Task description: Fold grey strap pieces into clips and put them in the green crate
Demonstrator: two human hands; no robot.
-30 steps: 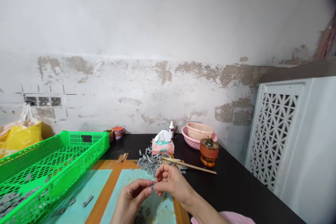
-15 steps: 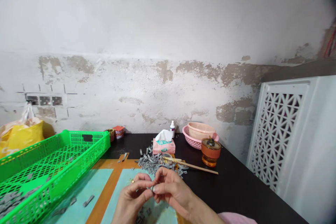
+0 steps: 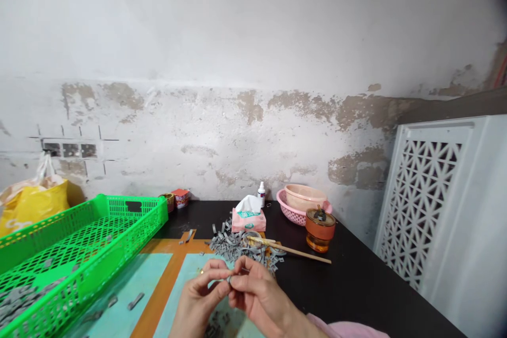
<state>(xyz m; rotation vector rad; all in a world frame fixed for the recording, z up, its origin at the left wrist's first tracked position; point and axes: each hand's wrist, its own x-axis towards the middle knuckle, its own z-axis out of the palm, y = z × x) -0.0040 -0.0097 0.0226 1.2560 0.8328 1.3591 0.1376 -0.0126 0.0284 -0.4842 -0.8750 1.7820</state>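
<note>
My left hand [image 3: 206, 290] and my right hand [image 3: 257, 290] meet fingertip to fingertip over the pale green mat. Between them they pinch a small grey piece [image 3: 228, 279], mostly covered by the fingers, so its full shape is hidden. Just beyond the hands lies a heap of small grey strip-like pieces [image 3: 224, 243]. Several more small grey pieces [image 3: 216, 322] lie beneath the hands, partly blocked from view. A thin wooden stick [image 3: 304, 254] rests with one end on a small round dish [image 3: 253, 238] at the heap.
On the left stands a green plastic crate [image 3: 152, 222] holding grey pieces. A loose grey piece [image 3: 135, 301] lies on the mat beside it. Toward the back are a tissue box [image 3: 249, 222], a white bottle [image 3: 261, 194], pink baskets [image 3: 291, 214] and an amber glass jar [image 3: 319, 232].
Both hands stay together on the small grey piece, with only slight finger shifts. The whole view has shifted a little, and more pink cloth shows by the right forearm.
</note>
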